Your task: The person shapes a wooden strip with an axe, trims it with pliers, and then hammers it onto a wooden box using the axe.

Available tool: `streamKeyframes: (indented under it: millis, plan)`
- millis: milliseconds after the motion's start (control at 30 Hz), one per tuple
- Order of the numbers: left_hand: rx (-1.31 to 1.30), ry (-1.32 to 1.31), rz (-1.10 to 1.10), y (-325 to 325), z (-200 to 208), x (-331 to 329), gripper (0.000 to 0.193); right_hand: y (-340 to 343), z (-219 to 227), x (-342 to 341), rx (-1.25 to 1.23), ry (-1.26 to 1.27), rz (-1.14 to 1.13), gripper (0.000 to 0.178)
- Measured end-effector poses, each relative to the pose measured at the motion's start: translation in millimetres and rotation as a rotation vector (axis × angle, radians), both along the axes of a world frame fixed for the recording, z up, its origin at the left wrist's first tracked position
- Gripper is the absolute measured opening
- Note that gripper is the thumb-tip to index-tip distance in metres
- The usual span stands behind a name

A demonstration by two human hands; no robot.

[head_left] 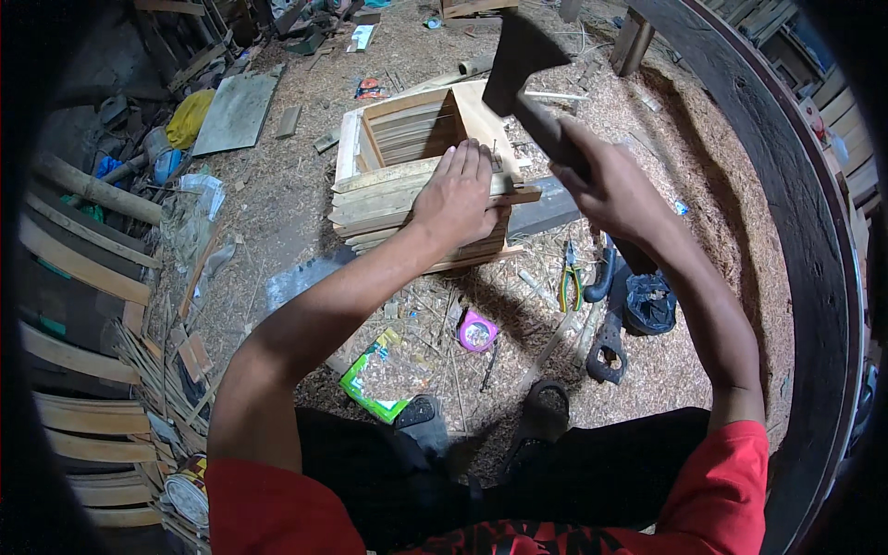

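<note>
In front of me a slatted wooden box frame (379,199) lies on the ground, its opening facing up and away. My left hand (455,190) is pressed over its upper slats, fingers laid across them and thumb bent on the near side. Close to those fingertips a thin nail (495,148) stands up from the wood. My right hand (606,180) is closed around the handle of a hatchet (523,69). The hatchet is raised to the right of the box, its dark head apart from the wood.
Below the box lie a pink tape measure (477,330), pliers (570,282), a dark metal bar (608,356) and a black bag-lined container (650,301). A green-edged packet (375,388) is near my feet. Curved wooden strips (88,347) line the left; a dark beam (805,305) runs along the right.
</note>
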State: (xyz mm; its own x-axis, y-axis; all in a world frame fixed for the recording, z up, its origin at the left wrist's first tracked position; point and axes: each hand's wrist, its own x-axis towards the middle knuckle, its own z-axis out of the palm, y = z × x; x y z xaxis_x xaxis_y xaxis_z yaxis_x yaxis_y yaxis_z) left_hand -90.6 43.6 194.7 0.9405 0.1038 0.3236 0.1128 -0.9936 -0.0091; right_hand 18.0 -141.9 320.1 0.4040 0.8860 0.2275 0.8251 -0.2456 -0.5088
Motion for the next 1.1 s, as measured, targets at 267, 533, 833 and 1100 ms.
streamKeyframes:
  millis: [267, 533, 833, 1100]
  plan:
    - [0.031, 0.024, 0.007, -3, 1, -3, 0.082, 1, 3, 4, -0.001, -0.045, -0.042, 0.032]
    - [-0.445, -0.222, -0.197, 23, 9, 3, 0.057, 8, -13, 12, 0.028, 0.089, -0.183, 0.030]
    - [-0.603, -0.261, 0.312, 50, 1, 24, 0.048, 9, -31, 22, -0.072, 0.255, -0.138, 0.034]
    - [-0.476, 0.159, 0.201, 53, 10, 20, 0.059, 3, -19, 7, 0.021, 0.126, -0.026, 0.034]
